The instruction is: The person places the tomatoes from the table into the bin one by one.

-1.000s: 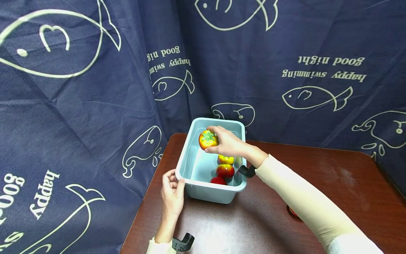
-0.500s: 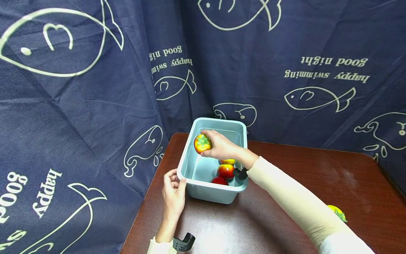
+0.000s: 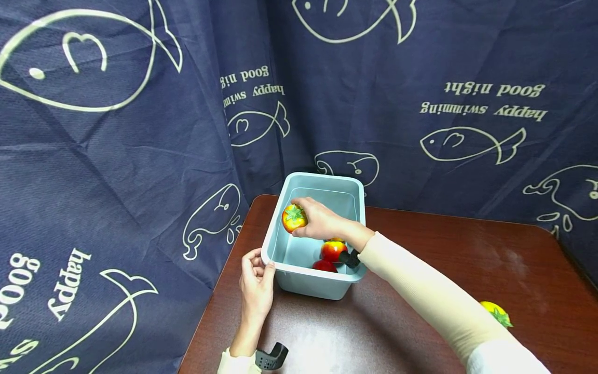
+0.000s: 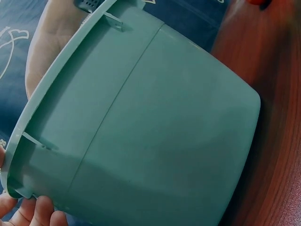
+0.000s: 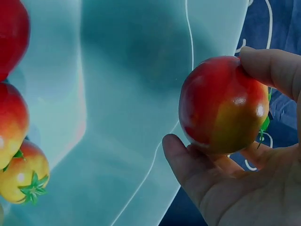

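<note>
My right hand (image 3: 322, 221) holds a yellow-and-red tomato (image 3: 294, 218) with a green star-shaped calyx, thumb and fingers around its sides. It is within the left part of a light blue plastic bin (image 3: 310, 284), apart from the other fruit; the right wrist view shows the held tomato's red and yellow underside (image 5: 221, 106). Inside the bin along its right side lie a red-and-yellow tomato (image 3: 331, 251), a plain red round fruit (image 3: 325, 266) and a yellow-orange tomato (image 5: 26, 174). My left hand (image 3: 255, 288) grips the bin's near left rim corner, fingers curled under it.
The bin stands on a brown wooden table (image 3: 448, 249), near its left edge. Another yellow tomato (image 3: 496, 313) lies to the right, partly hidden by the right sleeve. A dark blue fish-print cloth (image 3: 383, 83) hangs behind and to the left.
The right hand has carried the held tomato left and a little nearer and lower inside the bin. The tomato on the table has come out from behind the sleeve. The left hand keeps its grip.
</note>
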{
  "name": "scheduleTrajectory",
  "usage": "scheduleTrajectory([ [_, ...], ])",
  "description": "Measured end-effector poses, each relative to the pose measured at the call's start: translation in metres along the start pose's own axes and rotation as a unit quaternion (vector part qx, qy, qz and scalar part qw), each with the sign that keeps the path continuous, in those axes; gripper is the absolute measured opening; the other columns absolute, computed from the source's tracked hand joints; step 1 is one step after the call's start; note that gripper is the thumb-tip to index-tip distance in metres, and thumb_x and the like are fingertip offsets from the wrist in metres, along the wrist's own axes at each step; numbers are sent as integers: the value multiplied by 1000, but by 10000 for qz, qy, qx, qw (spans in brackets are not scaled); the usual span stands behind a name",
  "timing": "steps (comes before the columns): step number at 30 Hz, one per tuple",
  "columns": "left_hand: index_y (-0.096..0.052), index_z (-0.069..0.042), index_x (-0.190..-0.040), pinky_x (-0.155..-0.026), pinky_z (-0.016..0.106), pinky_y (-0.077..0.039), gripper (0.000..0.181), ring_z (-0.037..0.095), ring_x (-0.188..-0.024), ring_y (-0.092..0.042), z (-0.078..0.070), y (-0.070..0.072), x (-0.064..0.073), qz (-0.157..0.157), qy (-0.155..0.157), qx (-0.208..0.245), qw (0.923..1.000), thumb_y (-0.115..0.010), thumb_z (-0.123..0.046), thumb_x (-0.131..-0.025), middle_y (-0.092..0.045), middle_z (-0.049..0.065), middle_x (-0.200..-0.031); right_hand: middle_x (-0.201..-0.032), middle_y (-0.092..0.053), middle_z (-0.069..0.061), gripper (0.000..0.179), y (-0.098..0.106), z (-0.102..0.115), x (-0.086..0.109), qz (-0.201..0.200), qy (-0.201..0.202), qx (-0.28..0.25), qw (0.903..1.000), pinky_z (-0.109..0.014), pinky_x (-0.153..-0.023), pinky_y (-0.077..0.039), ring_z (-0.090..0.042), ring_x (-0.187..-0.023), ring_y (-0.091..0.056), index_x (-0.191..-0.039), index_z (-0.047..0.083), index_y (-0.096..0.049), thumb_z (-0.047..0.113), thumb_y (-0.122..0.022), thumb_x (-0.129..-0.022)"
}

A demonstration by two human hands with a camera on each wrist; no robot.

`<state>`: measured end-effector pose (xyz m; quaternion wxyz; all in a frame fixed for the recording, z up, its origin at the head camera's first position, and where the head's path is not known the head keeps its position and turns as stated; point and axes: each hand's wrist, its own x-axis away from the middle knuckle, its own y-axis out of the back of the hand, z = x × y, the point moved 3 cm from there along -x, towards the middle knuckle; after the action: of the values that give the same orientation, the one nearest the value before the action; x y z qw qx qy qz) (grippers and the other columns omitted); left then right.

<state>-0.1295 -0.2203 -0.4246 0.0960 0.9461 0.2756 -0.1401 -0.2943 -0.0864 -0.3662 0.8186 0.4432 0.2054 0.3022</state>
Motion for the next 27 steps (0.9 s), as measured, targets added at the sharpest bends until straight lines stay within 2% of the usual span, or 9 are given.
scheduleTrajectory([
  [16, -52, 8, -120, -54, 16, -40, 37, 14, -63, -51, 1, -1, 0, -9, -26, 15, 10000, -62, 7, -85, -59, 16, -90, -125, -54, -13, 78, -14, 2, -1, 265, 9, 169, 9995, -38, -91, -46, -25, -104, -53, -143, 4, -43, 27, -79, -78],
  [27, -51, 8, -121, -53, 16, -40, 37, 14, -63, -51, 1, 0, 0, -2, -29, -30, 10000, -62, 7, -85, -59, 16, -90, -127, -53, -14, 77, -17, 2, 1, 257, 34, 169, 9995, -39, -93, -46, -26, -107, -52, -143, 4, -43, 27, -78, -79],
])
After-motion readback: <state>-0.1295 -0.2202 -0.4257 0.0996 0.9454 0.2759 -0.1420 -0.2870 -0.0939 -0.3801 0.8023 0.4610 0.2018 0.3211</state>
